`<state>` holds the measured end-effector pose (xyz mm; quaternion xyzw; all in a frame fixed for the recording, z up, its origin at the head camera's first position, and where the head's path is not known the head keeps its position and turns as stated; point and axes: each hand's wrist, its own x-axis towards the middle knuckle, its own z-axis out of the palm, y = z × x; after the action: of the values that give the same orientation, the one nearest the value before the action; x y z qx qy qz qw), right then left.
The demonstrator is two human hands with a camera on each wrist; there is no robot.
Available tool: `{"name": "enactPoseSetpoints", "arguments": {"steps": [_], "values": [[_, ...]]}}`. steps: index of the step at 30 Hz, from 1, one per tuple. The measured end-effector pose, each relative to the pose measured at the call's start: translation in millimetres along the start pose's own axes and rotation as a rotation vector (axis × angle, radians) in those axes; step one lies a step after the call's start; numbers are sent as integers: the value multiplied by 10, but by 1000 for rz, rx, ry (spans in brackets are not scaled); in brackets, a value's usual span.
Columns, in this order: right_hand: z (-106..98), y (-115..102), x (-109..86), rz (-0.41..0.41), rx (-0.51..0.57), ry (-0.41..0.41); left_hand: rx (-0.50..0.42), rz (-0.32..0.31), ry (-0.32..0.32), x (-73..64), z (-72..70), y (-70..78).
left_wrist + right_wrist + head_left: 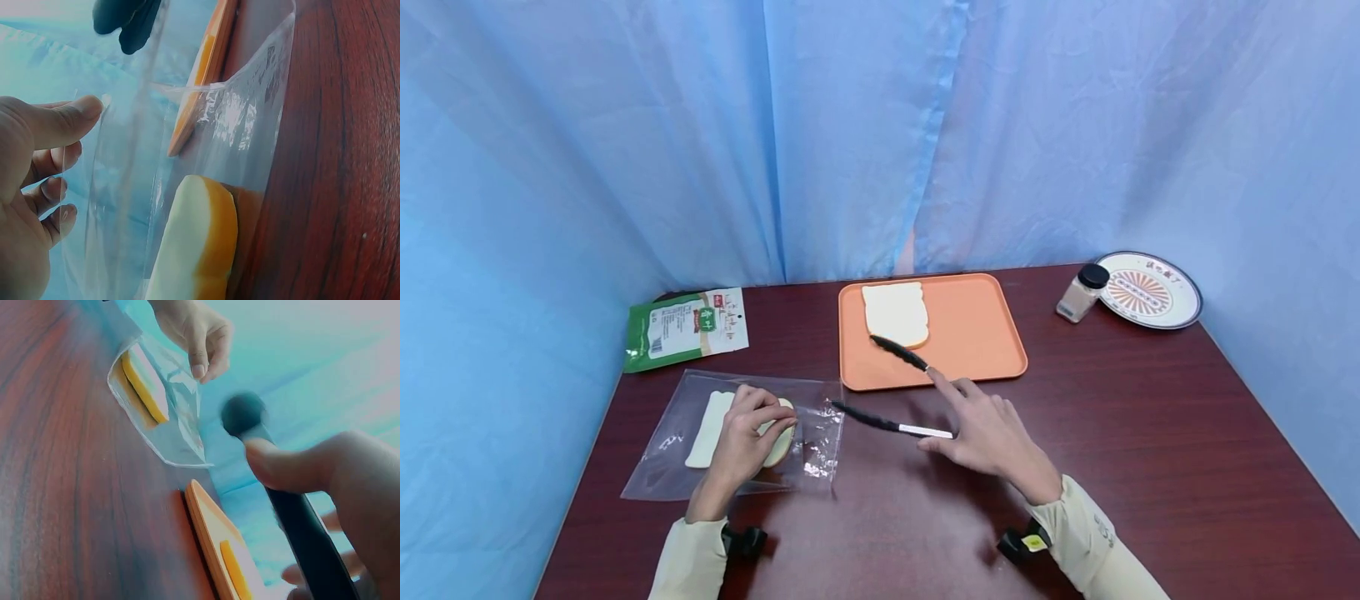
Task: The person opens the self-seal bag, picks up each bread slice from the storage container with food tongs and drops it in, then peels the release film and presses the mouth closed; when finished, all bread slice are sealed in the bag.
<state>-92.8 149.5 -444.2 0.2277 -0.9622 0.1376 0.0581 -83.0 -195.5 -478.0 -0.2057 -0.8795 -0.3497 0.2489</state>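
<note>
The left hand pinches the upper layer of a flat, clear plastic bag on the dark red-brown, wood-grained table; a white bread slice with a golden crust lies inside. The right hand grasps long black-tipped tongs with shiny arms — spread wide, thumb against one arm, fingers at the other. A second white slice lies on a rectangular orange tray — one tong tip at its near edge, contact unclear
</note>
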Motion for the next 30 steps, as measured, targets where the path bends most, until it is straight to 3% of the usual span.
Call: {"name": "enactPoseSetpoints", "arguments": {"steps": [7,14,30], "values": [[66,-2,79,247,22,47,5,2,9,0,7,24],[156,-29,190,437,49,7,20,-12,8,-11,6,36],[318,-230,356,605,71,-60,37,-29,-10,-32,3,43]]}}
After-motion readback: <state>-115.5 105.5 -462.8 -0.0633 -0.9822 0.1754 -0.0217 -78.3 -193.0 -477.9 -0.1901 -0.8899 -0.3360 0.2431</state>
